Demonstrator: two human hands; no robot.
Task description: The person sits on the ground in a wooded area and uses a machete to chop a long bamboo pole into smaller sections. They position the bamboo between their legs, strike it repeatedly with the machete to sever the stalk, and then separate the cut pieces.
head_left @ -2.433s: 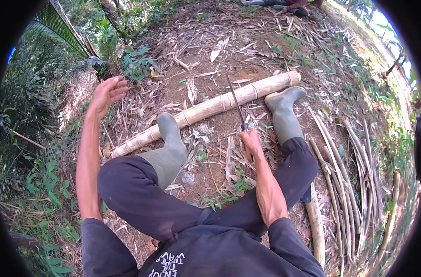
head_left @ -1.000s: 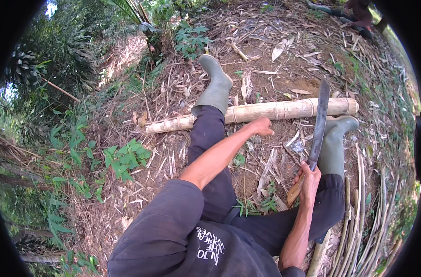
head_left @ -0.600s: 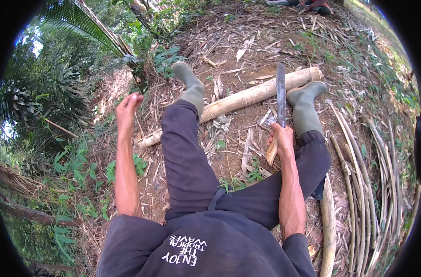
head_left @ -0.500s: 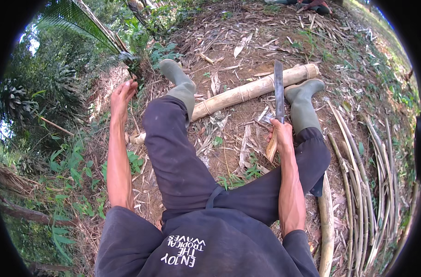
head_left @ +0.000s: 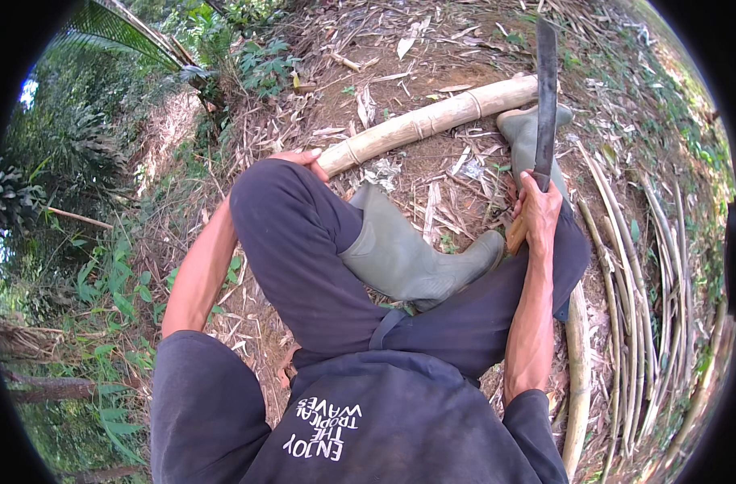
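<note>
My right hand (head_left: 539, 208) is closed round the wooden handle of a machete (head_left: 547, 105), whose long dark blade points away from me over the right boot. By my raised left knee, my left hand (head_left: 303, 158) is closed on a thick pale bamboo pole (head_left: 420, 125); the knee hides part of this hand and the pole's near end. From there the pole slants to the far right, with ringed joints along it. My left boot (head_left: 420, 258) is folded inward between my legs, and the right boot (head_left: 521, 133) sits beside the pole's far end.
Several thin, long poles (head_left: 626, 323) lie on the ground to my right. A thicker pole (head_left: 578, 371) lies beside my right hip. Dry leaves and soil surround me, with green plants (head_left: 118, 282) and a palm frond (head_left: 114, 34) to the left.
My left hand has come inward from the far left and taken hold of the bamboo pole. My left boot has folded inward. The machete has moved right in my right hand.
</note>
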